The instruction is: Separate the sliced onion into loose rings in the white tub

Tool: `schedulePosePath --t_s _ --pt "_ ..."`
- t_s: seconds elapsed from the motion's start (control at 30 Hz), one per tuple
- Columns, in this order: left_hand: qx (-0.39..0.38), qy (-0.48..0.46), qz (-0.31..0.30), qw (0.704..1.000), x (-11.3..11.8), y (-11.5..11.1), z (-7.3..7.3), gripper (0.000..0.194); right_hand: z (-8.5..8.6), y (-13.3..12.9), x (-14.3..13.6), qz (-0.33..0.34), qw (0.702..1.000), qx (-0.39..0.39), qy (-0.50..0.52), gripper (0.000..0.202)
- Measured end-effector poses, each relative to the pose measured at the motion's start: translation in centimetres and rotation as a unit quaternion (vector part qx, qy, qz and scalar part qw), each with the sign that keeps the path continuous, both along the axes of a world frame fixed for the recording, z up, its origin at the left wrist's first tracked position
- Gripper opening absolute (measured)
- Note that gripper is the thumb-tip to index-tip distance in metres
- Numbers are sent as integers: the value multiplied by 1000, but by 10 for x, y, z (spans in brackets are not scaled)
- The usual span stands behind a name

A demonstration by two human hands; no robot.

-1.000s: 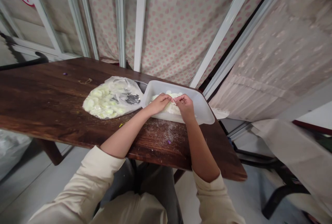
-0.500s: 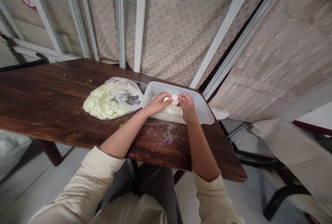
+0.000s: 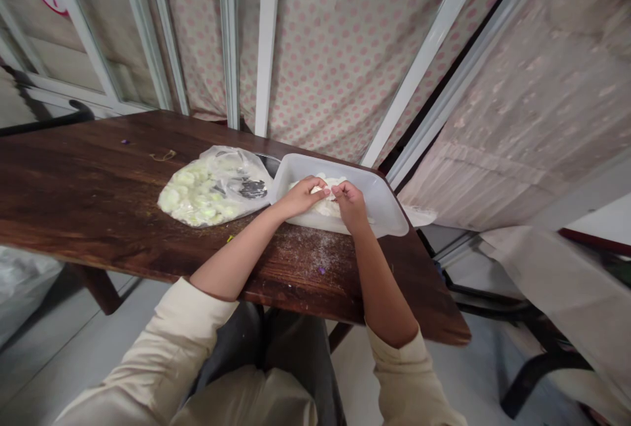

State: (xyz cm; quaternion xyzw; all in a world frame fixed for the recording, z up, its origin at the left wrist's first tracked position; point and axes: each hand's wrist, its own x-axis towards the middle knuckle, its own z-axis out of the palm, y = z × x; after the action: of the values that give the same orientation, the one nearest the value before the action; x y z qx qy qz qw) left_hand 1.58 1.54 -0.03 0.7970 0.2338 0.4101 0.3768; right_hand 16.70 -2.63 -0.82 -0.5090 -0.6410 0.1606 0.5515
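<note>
Both hands work over a white plastic tub (image 3: 387, 206) on the wooden table. My left hand (image 3: 300, 198) comes in over the tub's left side, thumb and fingers closed on a small white piece (image 3: 328, 191). Facing it, my right hand (image 3: 351, 205) is closed in a pinch at the right edge of that same piece. What the piece is, I cannot make out. Below the fingers, a white floury-looking heap (image 3: 328, 208) lies in the tub, partly hidden by the hands. Left of the tub rests a clear plastic bag (image 3: 241, 166) with pale green, round slices (image 3: 185, 197) inside.
White powder (image 3: 315, 252) is scattered on the dark wooden table (image 3: 98, 183) in front of the tub. A thin loop (image 3: 163, 156) lies farther left. Behind the table stand framed glass panels with a dotted curtain (image 3: 325, 71). A chair (image 3: 542, 354) is at the right.
My right hand has moved slightly left and its fingers have closed into a pinch near my left hand. The white piece is now more covered. My left hand stays almost in place.
</note>
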Motion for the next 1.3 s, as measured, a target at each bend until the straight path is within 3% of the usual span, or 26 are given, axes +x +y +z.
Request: schedulePosePath --t_s 0.37,0.7,0.93,1.17,1.3 --pt "-26 19 57 998 1 -1 0 20 -1 -7 -13 -119 982 82 -120 28" --pt "-20 17 68 997 2 1 -3 19 -1 -9 -16 -163 964 96 -189 27" --pt "-26 -16 71 997 4 -1 -1 29 -2 -9 -16 -186 962 83 -180 25" --pt "-51 -69 92 992 2 2 -2 35 -4 -1 -3 -188 980 62 -25 23" --pt "-42 -58 91 993 2 6 -5 31 -6 3 -1 -188 980 59 -19 26"
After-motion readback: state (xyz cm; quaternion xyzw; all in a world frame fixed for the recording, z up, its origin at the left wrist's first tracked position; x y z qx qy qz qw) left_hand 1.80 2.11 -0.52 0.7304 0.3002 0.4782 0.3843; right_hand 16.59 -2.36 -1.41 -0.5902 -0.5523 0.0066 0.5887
